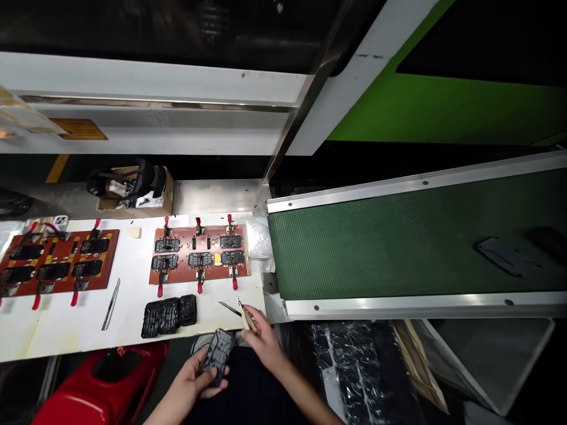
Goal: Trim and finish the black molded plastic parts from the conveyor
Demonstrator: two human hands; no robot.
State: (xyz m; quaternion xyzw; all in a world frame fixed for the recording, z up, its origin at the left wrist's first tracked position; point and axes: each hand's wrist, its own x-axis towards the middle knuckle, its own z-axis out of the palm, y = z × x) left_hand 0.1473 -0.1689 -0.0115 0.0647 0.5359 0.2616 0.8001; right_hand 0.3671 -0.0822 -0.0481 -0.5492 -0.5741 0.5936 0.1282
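Fingers of the left hand (190, 381) curled under and around a black ribbed plastic part (216, 356), thumb on its face, part tilted, held just past the near edge of a white table (126, 316). Fingers of the right hand (264, 340) pressed together, pinching with the thumb on a pale-handled knife (248, 319), dark blade pointing left over the table's near edge. Contact with the table: cannot tell. Three more black ribbed parts (169, 316) lie side by side on the table, left of the knife. Farther on, a red-brown fixture board (181, 274) holds black parts under red-handled toggle clamps (198, 224); a second red-brown board (108, 248) sits farther left. Steel tweezers (110, 304) lie between the three parts and the left board. To the right runs a green conveyor belt (376, 248), a black part (505, 257) lying on it. A red seat (101, 383) sits below the table, near left.
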